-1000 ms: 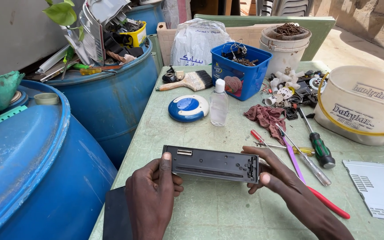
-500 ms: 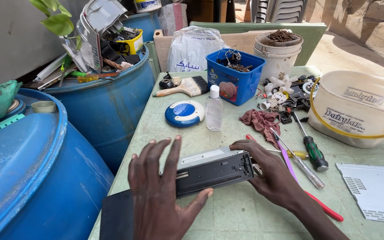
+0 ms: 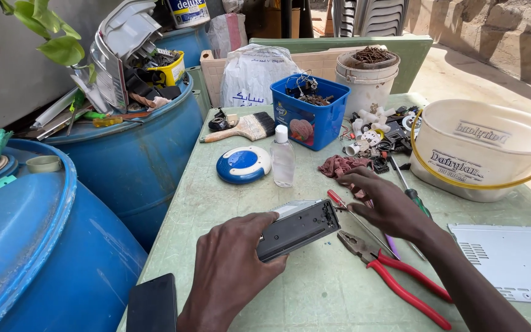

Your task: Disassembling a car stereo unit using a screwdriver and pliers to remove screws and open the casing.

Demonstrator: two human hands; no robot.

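**Black device casing on green table, left hand on it, right hand at the tools**

Black device casing lies near the front middle of the green table, tilted, its right end raised toward the far side. A pale grey top face shows along its upper edge.

Left to right:
- Two blue barrels stand off the table's left edge. A black phone lies flat at the front left corner.
- Left hand comes in from the bottom edge, palm down, fingers wrapped over the casing's left end; it grasps the casing.
- Behind: blue-and-white round disc, clear plastic bottle, paintbrush, blue tub.
- Right hand reaches in from the lower right, forearm diagonal, palm down, fingers loosely spread and released, holding nothing. Fingertips rest over the red-handled screwdriver, just beside the casing's right end.
- Red-handled pliers lie under the right forearm.
- White bucket and a grey metal cover plate sit far right.
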